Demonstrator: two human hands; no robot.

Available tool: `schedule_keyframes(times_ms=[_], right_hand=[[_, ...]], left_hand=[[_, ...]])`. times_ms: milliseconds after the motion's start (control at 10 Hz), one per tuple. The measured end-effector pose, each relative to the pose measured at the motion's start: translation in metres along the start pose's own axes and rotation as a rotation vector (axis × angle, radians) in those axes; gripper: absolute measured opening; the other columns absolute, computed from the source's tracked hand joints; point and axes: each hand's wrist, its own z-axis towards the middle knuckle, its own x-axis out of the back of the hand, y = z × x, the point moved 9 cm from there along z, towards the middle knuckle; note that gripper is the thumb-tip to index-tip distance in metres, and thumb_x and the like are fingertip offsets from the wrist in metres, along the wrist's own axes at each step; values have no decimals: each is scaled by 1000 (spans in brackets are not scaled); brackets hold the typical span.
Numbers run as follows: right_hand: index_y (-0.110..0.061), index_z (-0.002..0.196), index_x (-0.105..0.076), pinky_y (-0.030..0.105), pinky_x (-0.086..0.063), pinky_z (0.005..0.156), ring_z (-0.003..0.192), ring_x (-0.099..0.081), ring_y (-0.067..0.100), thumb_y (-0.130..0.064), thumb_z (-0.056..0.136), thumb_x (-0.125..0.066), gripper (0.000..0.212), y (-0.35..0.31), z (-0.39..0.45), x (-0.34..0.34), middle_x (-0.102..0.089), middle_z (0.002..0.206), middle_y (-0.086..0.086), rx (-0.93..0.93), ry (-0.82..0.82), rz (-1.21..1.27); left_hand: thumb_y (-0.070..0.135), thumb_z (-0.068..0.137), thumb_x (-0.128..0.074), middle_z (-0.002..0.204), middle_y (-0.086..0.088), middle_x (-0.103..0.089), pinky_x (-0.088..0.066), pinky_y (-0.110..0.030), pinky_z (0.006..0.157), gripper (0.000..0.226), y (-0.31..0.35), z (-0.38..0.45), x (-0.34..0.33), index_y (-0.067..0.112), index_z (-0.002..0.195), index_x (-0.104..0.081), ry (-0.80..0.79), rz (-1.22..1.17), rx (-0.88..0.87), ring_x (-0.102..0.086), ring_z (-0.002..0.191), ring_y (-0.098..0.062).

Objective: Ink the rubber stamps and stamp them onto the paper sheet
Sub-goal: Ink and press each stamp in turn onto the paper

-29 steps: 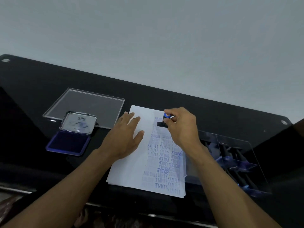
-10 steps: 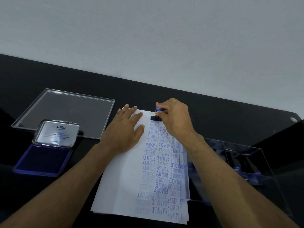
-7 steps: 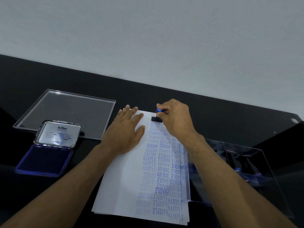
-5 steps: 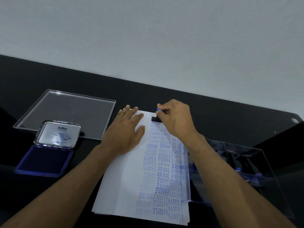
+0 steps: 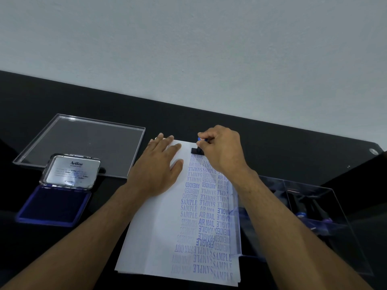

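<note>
From the head camera, the right hand [image 5: 222, 150] pinches a small black rubber stamp with a blue knob [image 5: 197, 150], pressed on the far edge of the white paper sheet [image 5: 159, 233]. The left hand [image 5: 159, 168] lies flat, holding the paper down. Next I'd judge a straight lift, then re-inking at the open blue felt ink pad [image 5: 53, 205] with its shiny metal lid.

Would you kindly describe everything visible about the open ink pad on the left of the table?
The rectangular blue ink pad case lies open and flat on the black table, left of the white paper sheet. Its dark blue pad faces up. Its hinged silvery lid, printed "Artline", is tilted back over the near edge of a clear plastic tray. Neither hand touches it.
</note>
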Motion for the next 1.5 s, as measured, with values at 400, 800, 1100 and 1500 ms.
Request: schedule_keyframes(times_ms=[400, 800, 1100, 1500], right_hand=[[-17, 109, -75, 5, -41, 74, 83, -59, 4, -19, 89, -71, 20, 4, 0, -2, -69, 109, -3, -36, -15, 8], [-15, 113, -73, 16, -48, 86, 87, -59, 5, -20, 91, -69, 24, 2, -1, -1, -68, 110, -2, -47, -19, 37], [-17, 110, -74, 18, -49, 87, 88, -61, 5, -21, 91, -69, 20, 1, -4, 7, -69, 108, -3, -10, 40, 19], [-17, 90, -72, 21, -58, 56, 63, -70, 8, -11, 87, -68, 8, 55, -36, 44, -71, 77, -4, -391, 322, 486]], left_hand=[[58, 94, -25, 164, 1, -28, -10, -40, 126, 69, 0, 0, 0, 24, 152, -40, 8, 3, -2, -12, 155, -20], [59, 94, -24, 164, 1, -27, -12, -42, 126, 70, -1, 0, -1, 24, 153, -40, 2, 3, -2, -11, 155, -20], [58, 94, -23, 165, 2, -25, -11, -42, 126, 70, -1, 0, 0, 24, 153, -38, -3, -2, -2, -9, 155, -19], [60, 94, -20, 166, 4, -22, -12, -44, 126, 71, -2, 0, -3, 27, 154, -35, -21, -4, 6, -6, 155, -18]])
